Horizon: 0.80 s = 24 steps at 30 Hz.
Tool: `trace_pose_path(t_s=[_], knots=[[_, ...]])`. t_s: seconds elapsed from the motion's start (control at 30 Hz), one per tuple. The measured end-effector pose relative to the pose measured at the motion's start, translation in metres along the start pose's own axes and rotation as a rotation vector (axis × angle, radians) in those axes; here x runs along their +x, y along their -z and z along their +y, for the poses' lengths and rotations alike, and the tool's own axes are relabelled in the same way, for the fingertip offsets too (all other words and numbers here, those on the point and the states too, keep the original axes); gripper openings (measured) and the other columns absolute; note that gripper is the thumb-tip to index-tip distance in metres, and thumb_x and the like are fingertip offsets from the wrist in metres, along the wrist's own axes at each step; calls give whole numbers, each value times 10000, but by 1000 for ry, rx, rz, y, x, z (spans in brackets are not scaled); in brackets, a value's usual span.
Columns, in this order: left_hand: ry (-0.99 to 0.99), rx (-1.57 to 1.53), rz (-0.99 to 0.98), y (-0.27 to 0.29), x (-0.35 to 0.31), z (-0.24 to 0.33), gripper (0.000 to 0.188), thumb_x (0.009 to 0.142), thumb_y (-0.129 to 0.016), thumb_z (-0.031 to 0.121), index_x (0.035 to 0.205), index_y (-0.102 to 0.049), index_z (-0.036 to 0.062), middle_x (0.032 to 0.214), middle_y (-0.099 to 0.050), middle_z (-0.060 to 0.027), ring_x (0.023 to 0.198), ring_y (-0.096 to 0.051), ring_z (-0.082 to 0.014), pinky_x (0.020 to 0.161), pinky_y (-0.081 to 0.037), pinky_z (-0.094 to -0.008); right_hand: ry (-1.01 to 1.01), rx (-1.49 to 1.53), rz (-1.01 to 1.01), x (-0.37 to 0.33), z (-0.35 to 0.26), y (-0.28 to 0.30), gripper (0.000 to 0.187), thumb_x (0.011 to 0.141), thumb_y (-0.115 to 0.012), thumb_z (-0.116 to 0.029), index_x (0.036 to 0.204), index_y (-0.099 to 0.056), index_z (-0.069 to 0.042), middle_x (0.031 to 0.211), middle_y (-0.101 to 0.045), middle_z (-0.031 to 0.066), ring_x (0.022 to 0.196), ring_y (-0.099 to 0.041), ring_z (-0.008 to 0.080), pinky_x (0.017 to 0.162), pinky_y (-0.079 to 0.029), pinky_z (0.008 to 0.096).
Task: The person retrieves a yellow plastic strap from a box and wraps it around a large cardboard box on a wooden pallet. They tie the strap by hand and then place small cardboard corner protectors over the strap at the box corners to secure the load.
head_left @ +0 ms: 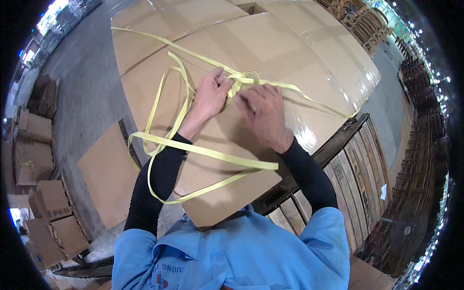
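A yellow strap [208,58] runs across the top of a large cardboard box [270,48] and is looped into a loose knot near the middle. My left hand [210,94] is closed on the strap at the knot, thumb and fingers pinching it. Just right of it, my right hand [265,113] hovers close to the knot with bent fingers. Motion blurs those fingertips, so whether they grip the strap cannot be made out. The strap's long loose end falls in wide loops over the box and across my left forearm.
Clear film [309,137] covers parts of the box. Wooden slatted pallets [355,179] stand at the right, and dark stacked racks [418,159] lie beyond. A flat cardboard sheet [104,174] lies on the floor at left, near several cartons [50,205].
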<state>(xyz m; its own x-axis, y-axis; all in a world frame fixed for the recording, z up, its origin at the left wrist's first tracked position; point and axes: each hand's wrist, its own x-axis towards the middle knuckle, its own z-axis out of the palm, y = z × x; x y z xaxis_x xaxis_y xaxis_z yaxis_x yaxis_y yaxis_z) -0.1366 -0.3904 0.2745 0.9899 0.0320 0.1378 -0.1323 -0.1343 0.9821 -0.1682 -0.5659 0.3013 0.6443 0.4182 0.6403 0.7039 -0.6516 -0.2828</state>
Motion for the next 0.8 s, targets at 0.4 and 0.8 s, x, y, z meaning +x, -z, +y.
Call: trace_pose_path(t_s=[0.4, 0.8], knots=[[-57, 9, -172, 1, -20, 17, 173, 907, -683, 59, 865, -520, 17, 814, -639, -31, 755, -545, -58, 649, -450, -238, -772, 1029, -90, -2, 7, -18, 220, 846, -651, -137, 1003, -740, -10, 845, -670, 27, 800, -564, 112, 735, -453, 294], [-71, -80, -74, 2, -26, 29, 281, 853, -743, 14, 783, -475, 65, 808, -662, -46, 718, -574, -55, 579, -469, -221, -778, 1483, 71, 2, -5, -17, 194, 897, -626, -104, 1036, -711, 0, 988, -697, 38, 980, -596, 130, 933, -420, 301]])
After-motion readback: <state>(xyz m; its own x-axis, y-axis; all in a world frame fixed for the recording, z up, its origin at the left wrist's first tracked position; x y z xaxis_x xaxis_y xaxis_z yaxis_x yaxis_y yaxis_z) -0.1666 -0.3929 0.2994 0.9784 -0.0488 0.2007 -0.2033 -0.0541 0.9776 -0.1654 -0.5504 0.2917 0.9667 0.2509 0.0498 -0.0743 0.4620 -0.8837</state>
